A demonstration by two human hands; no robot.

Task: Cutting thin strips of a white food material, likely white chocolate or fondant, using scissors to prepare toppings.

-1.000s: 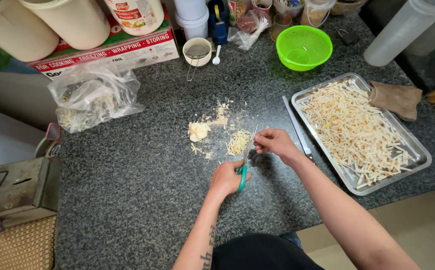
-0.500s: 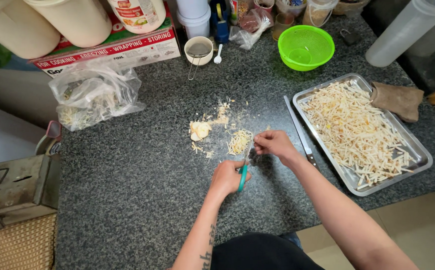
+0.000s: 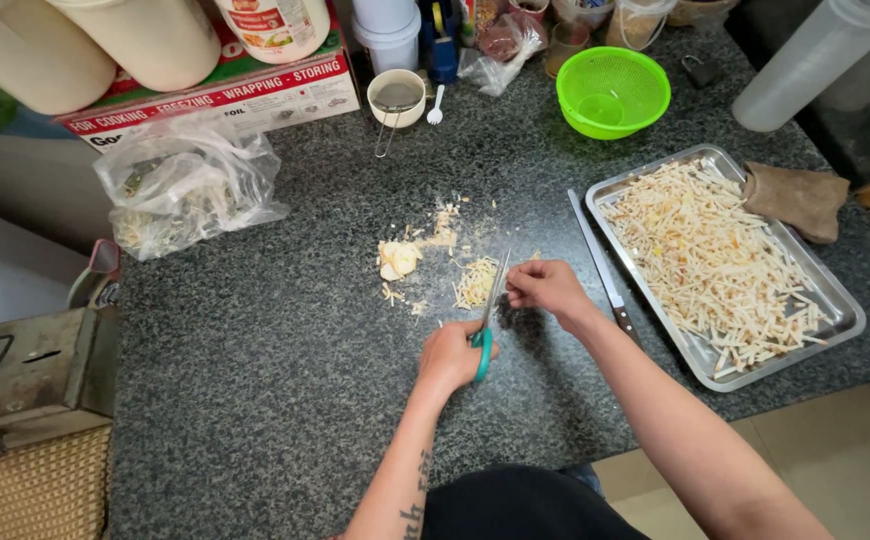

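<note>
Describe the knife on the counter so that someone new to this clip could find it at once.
Start at the metal tray of pale shreds on the right of the dark speckled counter. The knife lies flat along the tray's left edge, beside the right hand. Unlike the teal-handled scissors in the left hand, nobody holds it.

Left hand gripping scissors, right hand beside pale strips

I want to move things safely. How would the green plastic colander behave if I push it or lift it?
The green colander looks like thin perforated plastic, so it is probably light for its size. It sits upright on the smooth speckled counter and seems empty, so a push would likely make it slide easily. Its bowl is wide and low, so tipping seems unlikely.
</note>
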